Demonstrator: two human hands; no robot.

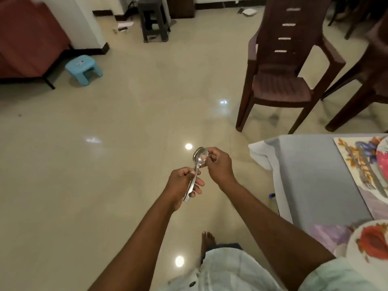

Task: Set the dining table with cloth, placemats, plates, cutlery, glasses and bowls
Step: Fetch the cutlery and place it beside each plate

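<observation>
We see the left hand [182, 185] with its grip clamped on the handles of stacked spoons [198, 162], while the right hand [218, 164] pinches their bowls (over bare floor); right of both grips, the table [310, 175] carries cloth, placemat [354, 162] and plates [369, 242].

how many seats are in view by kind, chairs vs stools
Brown plastic chairs: 2, one in full and one partly cut off at the right edge
Stools: 2, a dark stool and a small light blue stool
Total: 4
</observation>
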